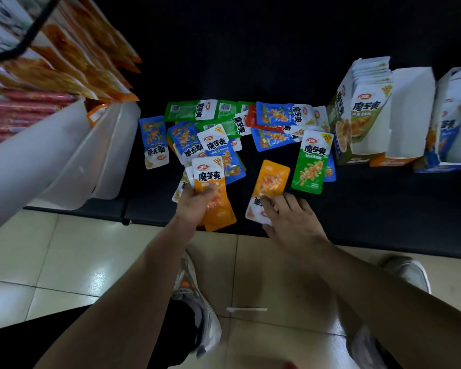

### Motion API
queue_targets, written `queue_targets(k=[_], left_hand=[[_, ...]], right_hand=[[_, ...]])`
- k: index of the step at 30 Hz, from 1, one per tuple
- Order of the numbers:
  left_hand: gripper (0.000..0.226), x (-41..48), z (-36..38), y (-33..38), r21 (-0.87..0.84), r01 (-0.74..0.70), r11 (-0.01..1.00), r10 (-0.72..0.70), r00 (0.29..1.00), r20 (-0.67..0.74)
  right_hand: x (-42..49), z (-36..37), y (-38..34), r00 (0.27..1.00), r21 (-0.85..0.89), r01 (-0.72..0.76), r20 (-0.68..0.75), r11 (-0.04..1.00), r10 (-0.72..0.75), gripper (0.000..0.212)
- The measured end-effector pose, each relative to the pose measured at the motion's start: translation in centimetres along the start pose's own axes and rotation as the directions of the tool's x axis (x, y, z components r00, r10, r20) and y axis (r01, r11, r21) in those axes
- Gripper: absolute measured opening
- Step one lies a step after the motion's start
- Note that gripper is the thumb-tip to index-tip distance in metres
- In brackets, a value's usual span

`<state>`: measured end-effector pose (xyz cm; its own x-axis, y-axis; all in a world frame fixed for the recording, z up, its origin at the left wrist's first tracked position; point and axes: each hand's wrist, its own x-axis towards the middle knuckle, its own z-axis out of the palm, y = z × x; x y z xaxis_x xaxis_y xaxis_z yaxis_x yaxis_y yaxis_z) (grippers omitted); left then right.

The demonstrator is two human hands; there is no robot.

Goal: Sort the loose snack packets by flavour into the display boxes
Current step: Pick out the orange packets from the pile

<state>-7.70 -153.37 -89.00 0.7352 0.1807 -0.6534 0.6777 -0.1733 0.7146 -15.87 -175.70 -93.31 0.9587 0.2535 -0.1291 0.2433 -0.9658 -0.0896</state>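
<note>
Left of the green display box (pixel 357 123), on the dark table (pixel 383 203), lies a heap of loose snack packets (pixel 224 121) in green, blue, red and orange, many overlapping and some face down. Nearest the box on that side, a green packet (pixel 310 166) lies face up, partly covering a blue one. Farther left and nearer the person, the left hand (pixel 194 206) grips a stack of orange packets (pixel 214 193), fingers curled round their lower half, white printed tops pointing away from the person. Between that stack and the green packet, a single orange packet (pixel 273 179) lies flat on the table with its white end toward the table edge. The right hand (pixel 293 222) rests on that white end with its fingers spread and fairly straight; whether the thumb has got beneath the packet cannot be told.

The green display box stands upright, its flap raised and a row of packets packed inside. Just right of it is an orange-based display box (pixel 407 115) showing mostly its white inner flap, and right again a blue display box (pixel 453 123) holding packets. Well to the left of the green box, beyond the heap, white plastic bins (pixel 107 150) tilt at the table's end, with large orange bags (pixel 72 49) above them. Below the table edge are pale floor tiles (pixel 37 249) and grey shoes (pixel 197 302).
</note>
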Motion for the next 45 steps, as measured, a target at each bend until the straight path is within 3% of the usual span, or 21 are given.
queue_targets(k=[5, 8, 12, 15, 17, 19, 22, 24, 29, 33, 37, 42, 45], left_hand=[[0.040, -1.3, 0.8, -0.3, 0.067, -0.061, 0.996, 0.055, 0.995, 0.088], [0.028, -1.8, 1.2, -0.3, 0.074, -0.072, 0.995, 0.063, 0.991, 0.118], [0.032, -2.2, 1.8, 0.0, 0.105, -0.095, 0.990, 0.080, 0.987, 0.139], [0.034, -2.4, 2.1, 0.2, 0.129, -0.095, 0.987, 0.077, 0.988, 0.136], [0.038, -2.4, 2.3, 0.1, 0.147, -0.093, 0.985, 0.073, 0.988, 0.135], [0.039, -2.4, 2.3, 0.0, 0.158, -0.090, 0.983, 0.069, 0.988, 0.135], [0.041, -2.3, 2.6, -0.1, 0.179, -0.086, 0.980, 0.061, 0.988, 0.141], [0.041, -2.2, 2.6, -0.1, 0.178, -0.080, 0.981, 0.055, 0.989, 0.140], [0.036, -2.2, 2.6, 0.0, 0.174, -0.084, 0.981, 0.058, 0.987, 0.150], [0.035, -2.3, 2.6, -0.2, 0.181, -0.094, 0.979, 0.066, 0.986, 0.154], [0.036, -2.4, 2.7, -0.2, 0.191, -0.111, 0.975, 0.081, 0.984, 0.158], [0.037, -2.5, 2.8, 0.3, 0.169, -0.136, 0.976, 0.110, 0.982, 0.150], [0.029, -3.3, 3.0, 0.8, 0.200, -0.190, 0.961, 0.141, 0.961, 0.236]], right_hand=[[-2.5, 0.3, 1.5, 0.997, -0.008, 0.040, 0.062, 0.999, -0.039, 0.081], [-3.0, -0.4, 1.1, 0.997, 0.035, 0.026, 0.073, 0.999, -0.029, 0.064], [-3.0, -1.3, 1.0, 0.989, 0.138, -0.118, 0.105, 0.983, 0.104, 0.049], [-3.0, -1.7, 1.4, 0.949, 0.115, -0.311, 0.096, 0.944, 0.301, 0.064], [-3.0, -2.0, 1.7, 0.881, 0.115, -0.470, 0.113, 0.875, 0.459, 0.074], [-3.0, -2.1, 2.1, 0.848, 0.141, -0.525, 0.171, 0.839, 0.502, 0.073], [-2.5, -2.4, 2.8, 0.854, 0.336, -0.519, 0.246, 0.786, 0.459, 0.053], [-1.8, -2.9, 3.6, 0.843, 0.432, -0.537, 0.292, 0.724, 0.451, 0.054], [-1.0, -3.6, 4.6, 0.829, 0.326, -0.534, 0.385, 0.780, 0.406, 0.061], [-1.5, -3.2, 3.6, 0.826, 0.297, -0.544, 0.353, 0.785, 0.440, 0.077], [-1.7, -2.9, 3.1, 0.863, 0.322, -0.489, 0.312, 0.811, 0.397, 0.068], [-0.6, -6.3, 5.2, 0.893, 0.543, -0.361, 0.434, 0.759, 0.114, 0.035], [0.6, -9.0, 6.1, 0.850, 0.598, -0.296, 0.521, 0.745, -0.081, 0.023]])
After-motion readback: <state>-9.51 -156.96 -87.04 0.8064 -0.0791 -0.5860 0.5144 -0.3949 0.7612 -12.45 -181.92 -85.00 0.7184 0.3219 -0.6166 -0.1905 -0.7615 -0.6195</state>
